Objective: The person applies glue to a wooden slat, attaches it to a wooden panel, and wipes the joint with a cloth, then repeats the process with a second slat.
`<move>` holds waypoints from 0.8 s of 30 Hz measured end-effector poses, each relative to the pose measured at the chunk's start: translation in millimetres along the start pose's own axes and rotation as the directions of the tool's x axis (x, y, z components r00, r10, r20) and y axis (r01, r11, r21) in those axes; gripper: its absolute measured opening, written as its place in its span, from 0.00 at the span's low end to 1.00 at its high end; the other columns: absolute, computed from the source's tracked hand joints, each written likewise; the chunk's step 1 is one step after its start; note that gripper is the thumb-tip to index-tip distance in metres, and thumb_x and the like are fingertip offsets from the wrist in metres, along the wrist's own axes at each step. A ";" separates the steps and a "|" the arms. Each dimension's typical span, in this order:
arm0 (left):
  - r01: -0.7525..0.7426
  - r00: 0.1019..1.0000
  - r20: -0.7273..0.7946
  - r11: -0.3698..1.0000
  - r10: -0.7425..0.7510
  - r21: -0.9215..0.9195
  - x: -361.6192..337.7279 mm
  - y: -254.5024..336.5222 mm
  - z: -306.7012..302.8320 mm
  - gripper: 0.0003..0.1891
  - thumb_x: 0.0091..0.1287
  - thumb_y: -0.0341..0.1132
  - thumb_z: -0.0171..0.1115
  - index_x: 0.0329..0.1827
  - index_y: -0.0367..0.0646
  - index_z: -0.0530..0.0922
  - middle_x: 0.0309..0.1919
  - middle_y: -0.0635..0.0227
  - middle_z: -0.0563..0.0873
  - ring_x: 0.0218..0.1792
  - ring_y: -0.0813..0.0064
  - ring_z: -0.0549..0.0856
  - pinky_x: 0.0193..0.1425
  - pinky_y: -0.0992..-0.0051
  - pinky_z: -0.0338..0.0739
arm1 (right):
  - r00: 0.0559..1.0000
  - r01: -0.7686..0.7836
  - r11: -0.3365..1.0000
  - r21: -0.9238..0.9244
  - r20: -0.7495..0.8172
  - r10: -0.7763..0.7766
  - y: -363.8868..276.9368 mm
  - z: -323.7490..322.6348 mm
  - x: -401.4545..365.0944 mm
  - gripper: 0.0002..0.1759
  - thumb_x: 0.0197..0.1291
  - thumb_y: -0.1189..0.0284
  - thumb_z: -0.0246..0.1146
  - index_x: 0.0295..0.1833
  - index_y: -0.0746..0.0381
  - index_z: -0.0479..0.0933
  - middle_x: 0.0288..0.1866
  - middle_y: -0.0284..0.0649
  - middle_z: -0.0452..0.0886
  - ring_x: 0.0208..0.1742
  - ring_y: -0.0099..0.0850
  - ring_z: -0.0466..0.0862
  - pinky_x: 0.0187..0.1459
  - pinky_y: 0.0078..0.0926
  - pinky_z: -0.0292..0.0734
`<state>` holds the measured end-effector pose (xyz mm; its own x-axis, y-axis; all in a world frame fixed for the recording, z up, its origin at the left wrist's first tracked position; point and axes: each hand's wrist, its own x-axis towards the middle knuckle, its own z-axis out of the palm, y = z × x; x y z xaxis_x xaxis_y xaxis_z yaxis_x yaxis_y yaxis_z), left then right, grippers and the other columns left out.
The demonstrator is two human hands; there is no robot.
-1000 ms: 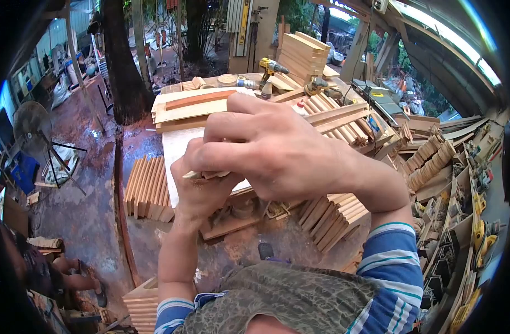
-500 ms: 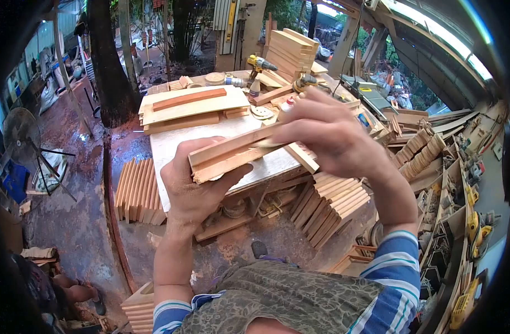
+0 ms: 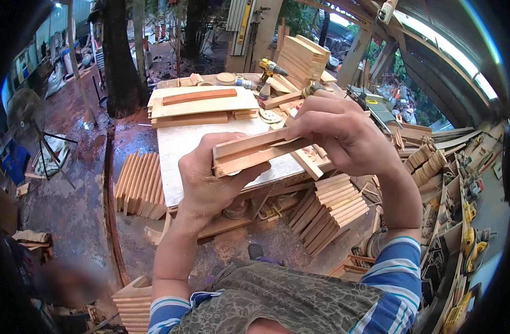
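A grooved strip of pale wood is held up above the worktable, tilted, with a channel running along its length. My left hand is closed round its near left end, thumb underneath and fingers behind. At the far right end, my right hand has its fingers bent and pressed together against the groove. A thin pale edge shows under these fingertips; what it is I cannot make out. Below the strip lies the white tabletop, with a short wooden piece jutting over its front edge.
On the table are pale boards with a reddish strip on top, a yellow drill and a tall board stack. Stacked slats and more slats stand on the floor. A fan stands left; another person is lower left.
My right hand was blurred over the strip and now shows sharply at its right end. The strip and my left hand sit farther right in view, as the whole scene has shifted slightly.
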<state>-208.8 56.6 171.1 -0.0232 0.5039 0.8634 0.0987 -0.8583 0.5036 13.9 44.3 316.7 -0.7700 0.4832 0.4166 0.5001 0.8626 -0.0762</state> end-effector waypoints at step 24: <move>-0.015 0.997 0.073 0.990 0.005 0.142 -8.5 0.5 -14.3 0.27 0.55 0.35 0.85 0.53 0.41 0.78 0.42 0.63 0.91 0.43 0.70 0.93 0.47 0.71 0.88 | 0.924 0.340 0.935 -0.101 -0.149 -0.352 -40.8 49.8 38.1 0.21 0.48 0.84 0.63 0.50 0.58 0.84 0.38 0.36 0.79 0.37 0.33 0.75 0.37 0.32 0.72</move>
<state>-222.8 50.5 164.4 0.0499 0.5055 0.8614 0.2389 -0.8435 0.4811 -55.6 34.9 290.6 -0.8287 0.1203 0.5466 0.2455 0.9558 0.1619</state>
